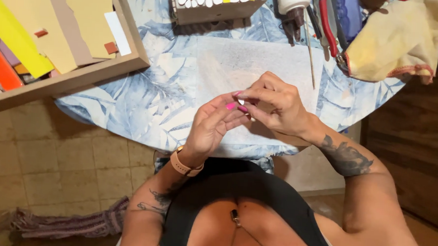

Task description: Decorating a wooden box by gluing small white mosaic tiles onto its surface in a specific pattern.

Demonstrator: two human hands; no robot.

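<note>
Left hand [211, 125] and right hand [276, 103] – fingertips pressed together, pinching one small white piece [241, 102] above the table [144, 103]. Daisy mosaic box [213, 3] at the far edge – several flowers already laid, sides bare. Tray of coloured sheets [57, 27] at left

Small white piece [241, 102] pinched between fingertips of left hand [211, 125] and right hand [275, 107]: mostly covered, too small to tell its kind. Daisy-mosaic box [213, 3], glue bottle [293, 2] and red-handled tool [328, 24] cut off by top edge. Wooden tray [80, 74] of coloured sheets runs off left edge.
</note>
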